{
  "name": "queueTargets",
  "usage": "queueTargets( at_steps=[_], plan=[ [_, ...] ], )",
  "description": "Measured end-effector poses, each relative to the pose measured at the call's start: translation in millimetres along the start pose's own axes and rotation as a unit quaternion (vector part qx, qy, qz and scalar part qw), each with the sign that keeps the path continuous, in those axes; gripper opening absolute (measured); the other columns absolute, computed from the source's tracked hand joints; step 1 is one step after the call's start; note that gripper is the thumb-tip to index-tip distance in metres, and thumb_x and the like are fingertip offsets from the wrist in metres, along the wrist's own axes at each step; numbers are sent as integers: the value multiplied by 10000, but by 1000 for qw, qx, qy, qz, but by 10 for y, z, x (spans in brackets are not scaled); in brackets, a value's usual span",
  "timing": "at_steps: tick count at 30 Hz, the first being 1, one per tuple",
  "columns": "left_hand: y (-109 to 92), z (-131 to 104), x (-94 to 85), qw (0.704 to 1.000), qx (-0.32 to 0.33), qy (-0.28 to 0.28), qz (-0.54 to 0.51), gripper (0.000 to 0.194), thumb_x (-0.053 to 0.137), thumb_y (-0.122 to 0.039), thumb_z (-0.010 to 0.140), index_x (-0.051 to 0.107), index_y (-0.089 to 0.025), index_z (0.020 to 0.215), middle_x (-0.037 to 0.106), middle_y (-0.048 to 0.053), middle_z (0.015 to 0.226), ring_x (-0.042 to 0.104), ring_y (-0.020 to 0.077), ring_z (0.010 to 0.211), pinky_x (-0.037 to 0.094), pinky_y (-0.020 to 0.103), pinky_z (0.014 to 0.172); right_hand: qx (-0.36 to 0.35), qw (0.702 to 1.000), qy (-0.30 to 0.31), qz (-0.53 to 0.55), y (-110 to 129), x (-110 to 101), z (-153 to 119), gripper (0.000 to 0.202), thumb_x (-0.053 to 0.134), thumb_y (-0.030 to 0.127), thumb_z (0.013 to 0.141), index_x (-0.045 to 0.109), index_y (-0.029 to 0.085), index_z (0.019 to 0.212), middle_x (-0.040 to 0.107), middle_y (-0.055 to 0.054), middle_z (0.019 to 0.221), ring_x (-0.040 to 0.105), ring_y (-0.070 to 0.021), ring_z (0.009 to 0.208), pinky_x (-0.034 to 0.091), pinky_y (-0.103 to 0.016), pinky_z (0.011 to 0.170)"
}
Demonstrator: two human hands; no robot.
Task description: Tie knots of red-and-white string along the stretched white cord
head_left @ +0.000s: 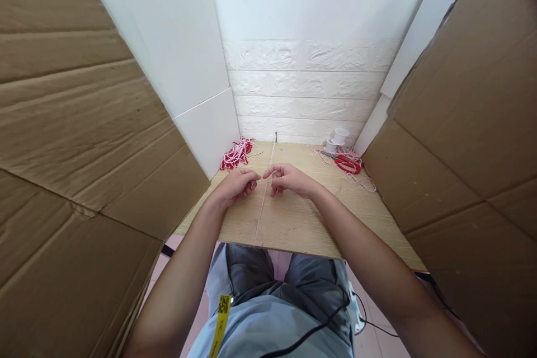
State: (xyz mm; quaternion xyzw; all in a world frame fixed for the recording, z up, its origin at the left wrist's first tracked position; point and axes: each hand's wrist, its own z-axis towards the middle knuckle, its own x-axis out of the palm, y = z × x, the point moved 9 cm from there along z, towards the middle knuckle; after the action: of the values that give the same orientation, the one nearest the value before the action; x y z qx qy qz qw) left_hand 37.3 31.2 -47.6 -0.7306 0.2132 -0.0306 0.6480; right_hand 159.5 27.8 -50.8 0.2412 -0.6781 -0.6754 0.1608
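Observation:
A thin pink-and-white cord [260,211] runs taut from a small hook [276,134] at the wall towards my lap. Just left of it is my left hand [240,185], thumb and index finger pinched, with a pale bit of thread showing at the curled fingers. On the other side, my right hand [290,178] has its fingers bent and its index fingertip at the cord. A fine strand seems to lie between its thumb and fingers, though it is too thin to follow. The two hands' fingertips nearly meet over the wooden board.
A tangle of red and white cord [237,154] lies at the back left of the wooden board [302,224]. Back right are white spools [339,136], red-handled scissors [348,164] and loose pink cord [364,180]. Cardboard walls [126,140] flank both sides.

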Motion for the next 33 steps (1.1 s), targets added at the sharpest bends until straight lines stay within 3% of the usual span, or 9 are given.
queueTargets(
  at_steps=[7, 12, 16, 20, 22, 26, 33],
  plan=[
    [92, 33, -63, 997, -5, -33, 69, 236, 590, -329, 696, 441, -205, 560, 418, -48, 497, 318, 80, 419, 190, 256, 411, 40, 997, -2, -60, -89, -13, -19, 356, 525, 76, 702, 550, 169, 1044, 595, 41, 576, 602, -128, 519, 426, -185, 457],
    [22, 65, -89, 979, 56, -61, 187, 276, 553, -312, 713, 362, -211, 541, 314, -64, 495, 269, 84, 456, 165, 263, 457, 32, 991, -30, -123, -116, -99, 7, 283, 549, 84, 727, 538, 183, 991, 572, 52, 559, 580, -115, 509, 395, -172, 459],
    [-89, 45, -87, 957, 111, -84, 256, 210, 580, -313, 715, 477, -193, 577, 449, -47, 548, 404, 110, 535, 270, 251, 512, 26, 985, -38, -165, -108, -112, 14, 217, 546, 99, 758, 546, 181, 960, 564, 48, 556, 534, -106, 476, 378, -178, 452],
    [-122, 4, 11, 949, 121, -44, 288, 218, 597, -376, 749, 680, -177, 781, 602, -13, 642, 502, 144, 596, 330, 259, 552, 26, 983, -42, -179, -91, -97, 6, 187, 548, 100, 772, 552, 176, 942, 548, 44, 575, 542, -105, 497, 373, -175, 462],
    [-141, -21, 77, 945, 130, -15, 299, 233, 576, -374, 766, 694, -174, 760, 638, 2, 676, 523, 152, 625, 344, 265, 573, 25, 981, -45, -185, -88, -96, 5, 186, 552, 99, 772, 556, 175, 942, 545, 43, 584, 546, -106, 507, 373, -175, 469],
    [-137, -33, 115, 939, 136, 2, 316, 221, 540, -330, 760, 590, -175, 611, 581, -15, 614, 492, 145, 613, 316, 268, 563, 29, 977, -52, -207, -91, -103, 2, 208, 551, 97, 765, 565, 179, 955, 556, 40, 595, 532, -109, 502, 366, -184, 468],
    [-77, 4, 78, 937, 136, -10, 323, 206, 487, -298, 747, 459, -191, 573, 449, -40, 582, 403, 124, 584, 269, 269, 552, 30, 967, -58, -245, -44, -96, -21, 225, 545, 97, 763, 584, 177, 969, 562, 40, 590, 529, -117, 527, 353, -196, 499]
  ],
)
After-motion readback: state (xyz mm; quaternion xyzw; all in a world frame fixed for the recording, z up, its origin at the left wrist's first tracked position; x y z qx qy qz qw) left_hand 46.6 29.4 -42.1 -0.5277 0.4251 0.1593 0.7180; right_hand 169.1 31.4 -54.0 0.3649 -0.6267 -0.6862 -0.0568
